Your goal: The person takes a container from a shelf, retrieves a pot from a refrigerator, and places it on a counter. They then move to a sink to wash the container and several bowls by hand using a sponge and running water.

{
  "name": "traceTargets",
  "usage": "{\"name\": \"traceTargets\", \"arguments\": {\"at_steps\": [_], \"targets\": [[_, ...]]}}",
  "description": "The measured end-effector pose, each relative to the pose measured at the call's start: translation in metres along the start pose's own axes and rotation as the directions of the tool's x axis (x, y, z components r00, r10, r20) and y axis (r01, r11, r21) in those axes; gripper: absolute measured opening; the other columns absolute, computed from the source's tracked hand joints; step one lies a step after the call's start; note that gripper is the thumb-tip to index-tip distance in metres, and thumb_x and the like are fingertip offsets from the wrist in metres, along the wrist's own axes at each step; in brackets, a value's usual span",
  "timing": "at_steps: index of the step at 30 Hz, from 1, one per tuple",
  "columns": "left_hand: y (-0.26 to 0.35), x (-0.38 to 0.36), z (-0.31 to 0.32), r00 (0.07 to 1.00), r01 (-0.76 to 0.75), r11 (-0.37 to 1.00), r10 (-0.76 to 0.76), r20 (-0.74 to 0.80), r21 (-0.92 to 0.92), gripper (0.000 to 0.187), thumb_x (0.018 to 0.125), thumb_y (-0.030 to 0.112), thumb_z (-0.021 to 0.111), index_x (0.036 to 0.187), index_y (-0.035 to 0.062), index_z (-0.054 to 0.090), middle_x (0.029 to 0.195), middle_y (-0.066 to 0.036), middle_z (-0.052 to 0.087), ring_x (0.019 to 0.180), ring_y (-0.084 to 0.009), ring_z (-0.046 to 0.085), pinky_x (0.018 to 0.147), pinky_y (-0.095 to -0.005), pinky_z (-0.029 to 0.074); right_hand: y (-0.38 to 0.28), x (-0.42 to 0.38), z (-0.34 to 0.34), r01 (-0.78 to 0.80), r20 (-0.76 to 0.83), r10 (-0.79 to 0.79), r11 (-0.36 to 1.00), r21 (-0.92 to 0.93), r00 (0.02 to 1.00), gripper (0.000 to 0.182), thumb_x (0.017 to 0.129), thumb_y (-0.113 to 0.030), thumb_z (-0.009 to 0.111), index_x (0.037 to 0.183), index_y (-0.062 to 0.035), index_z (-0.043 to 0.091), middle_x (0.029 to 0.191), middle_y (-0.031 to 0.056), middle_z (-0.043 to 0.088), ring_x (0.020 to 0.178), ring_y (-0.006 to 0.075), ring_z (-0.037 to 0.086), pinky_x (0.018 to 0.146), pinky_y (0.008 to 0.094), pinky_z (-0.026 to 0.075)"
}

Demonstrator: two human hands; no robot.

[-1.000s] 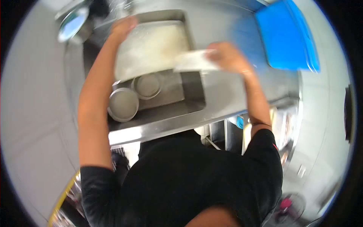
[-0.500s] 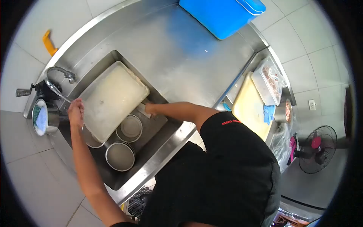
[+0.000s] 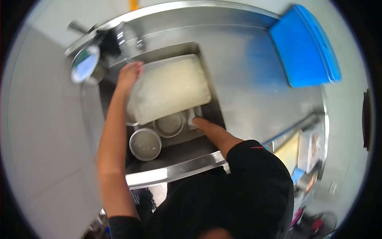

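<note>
A translucent, pale rectangular tray (image 3: pixel 171 89) lies slanted in the metal sink (image 3: pixel 217 105). My left hand (image 3: pixel 132 75) is closed at its upper left corner, near the blurred faucet (image 3: pixel 127 40). Below the tray's lower right edge, my right hand (image 3: pixel 199 122) is closed on a pale flat object (image 3: pixel 191 119), whose full shape is hidden. Round metal pans sit in the sink: one (image 3: pixel 169 124) partly under the tray and another (image 3: pixel 145 144) nearer me.
A metal pot (image 3: pixel 97 75) with something blue and green stands left of the sink. On the steel counter (image 3: pixel 246 67) is a blue box (image 3: pixel 304 47) at the back right. Farther right are a yellowish board (image 3: pixel 289 149) and a clear container (image 3: pixel 308 151).
The head view has turned and shifted, so the sink appears higher and farther right, and the picture is blurrier. Both hands remain by the tray, with the pale object still in my right hand.
</note>
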State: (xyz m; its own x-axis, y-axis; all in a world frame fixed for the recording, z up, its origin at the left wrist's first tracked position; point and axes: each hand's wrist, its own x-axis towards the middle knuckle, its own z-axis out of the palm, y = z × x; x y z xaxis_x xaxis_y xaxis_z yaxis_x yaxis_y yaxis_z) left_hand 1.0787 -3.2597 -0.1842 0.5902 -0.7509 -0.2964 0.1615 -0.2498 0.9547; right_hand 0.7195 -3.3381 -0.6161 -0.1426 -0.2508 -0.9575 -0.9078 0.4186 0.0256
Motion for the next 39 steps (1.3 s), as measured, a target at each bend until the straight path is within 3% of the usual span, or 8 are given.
{"name": "traceTargets", "arguments": {"at_steps": [6,10,12,18,24,26,32,39], "targets": [[-0.016,0.014,0.008,0.989,-0.007,0.989,0.028,-0.142,0.146,0.027,0.09,0.029,0.05,0.093,0.0076,0.066,0.068,0.001,0.058,0.06,-0.0081,0.052,0.053,-0.0242,0.041,-0.013,-0.057,-0.011,0.179,0.267,-0.103,0.942,-0.283,0.958,0.033,0.09,-0.02,0.05,0.114,0.0021,0.053,0.108,0.0235,0.055,0.085,0.0334,0.061,0.066,0.0479,0.053],[-0.042,0.031,0.001,0.996,0.021,0.931,0.011,-0.086,0.366,0.038,0.087,0.039,0.052,0.087,0.0033,0.066,0.073,-0.008,0.061,0.069,-0.0166,0.059,0.063,-0.031,0.047,-0.012,-0.118,-0.029,0.232,0.012,-0.264,0.822,-0.519,0.964,0.025,0.087,-0.011,0.048,0.103,0.006,0.057,0.083,0.0213,0.059,0.067,0.0288,0.06,0.059,0.042,0.053],[-0.078,0.053,-0.014,0.938,-0.11,0.442,0.342,-0.054,0.89,0.034,0.084,0.036,0.056,0.093,0.0052,0.065,0.088,-0.014,0.064,0.088,-0.025,0.061,0.078,-0.0381,0.048,-0.023,-0.191,-0.036,0.477,0.437,-0.334,0.044,-0.878,0.835,0.016,0.081,-0.009,0.049,0.078,-0.0008,0.062,0.066,0.0155,0.06,0.054,0.0258,0.056,0.051,0.0395,0.046],[-0.097,-0.025,-0.025,0.854,0.231,0.419,0.345,-0.39,0.878,0.061,0.072,0.036,0.069,0.118,0.0018,0.048,0.109,-0.024,0.057,0.109,-0.0327,0.052,0.095,-0.0426,0.04,-0.051,-0.374,-0.094,0.671,0.595,-0.351,0.561,-0.484,0.723,0.025,0.088,-0.017,0.049,0.099,0.0023,0.058,0.079,0.0126,0.064,0.063,0.0204,0.061,0.059,0.0324,0.053],[-0.129,-0.053,-0.04,0.927,0.289,0.578,0.031,-0.374,0.763,0.055,0.069,0.042,0.072,0.098,-0.0026,0.057,0.102,-0.022,0.062,0.097,-0.0351,0.061,0.086,-0.0394,0.047,-0.12,-0.374,-0.127,0.949,0.155,-0.936,0.313,-0.046,0.316,0.022,0.086,-0.019,0.056,0.099,-0.0026,0.06,0.091,0.0105,0.066,0.081,0.0202,0.063,0.066,0.0326,0.052],[-0.127,-0.06,-0.036,0.949,0.281,0.685,-0.097,-0.299,0.672,0.042,0.07,0.036,0.069,0.087,-0.0027,0.061,0.092,-0.022,0.064,0.091,-0.0353,0.062,0.082,-0.0407,0.048,-0.144,-0.353,-0.13,0.875,-0.1,-0.993,0.101,-0.473,0.061,0.027,0.085,-0.019,0.058,0.105,-0.0016,0.058,0.095,0.0148,0.063,0.089,0.0282,0.061,0.077,0.0397,0.049],[-0.141,-0.078,-0.028,0.925,0.203,0.861,-0.011,-0.381,0.467,0.032,0.07,0.022,0.06,0.089,-0.0045,0.062,0.087,-0.024,0.065,0.083,-0.0341,0.064,0.074,-0.0407,0.048,-0.13,-0.332,-0.126,0.371,-0.311,-0.921,0.381,-0.847,0.235,0.043,0.084,-0.01,0.05,0.119,0.0134,0.039,0.108,0.0284,0.054,0.108,0.0384,0.05,0.089,0.0446,0.043],[-0.104,-0.102,-0.041,0.909,0.193,0.974,-0.131,-0.396,0.121,0.03,0.071,0.014,0.057,0.092,-0.0054,0.063,0.081,-0.015,0.065,0.073,-0.0222,0.062,0.067,-0.0354,0.049,-0.128,-0.274,-0.109,0.543,-0.39,-0.856,0.517,-0.662,0.34,0.05,0.079,-0.01,0.057,0.12,0.0117,0.04,0.108,0.0319,0.056,0.102,0.0425,0.057,0.088,0.0435,0.048]]}}
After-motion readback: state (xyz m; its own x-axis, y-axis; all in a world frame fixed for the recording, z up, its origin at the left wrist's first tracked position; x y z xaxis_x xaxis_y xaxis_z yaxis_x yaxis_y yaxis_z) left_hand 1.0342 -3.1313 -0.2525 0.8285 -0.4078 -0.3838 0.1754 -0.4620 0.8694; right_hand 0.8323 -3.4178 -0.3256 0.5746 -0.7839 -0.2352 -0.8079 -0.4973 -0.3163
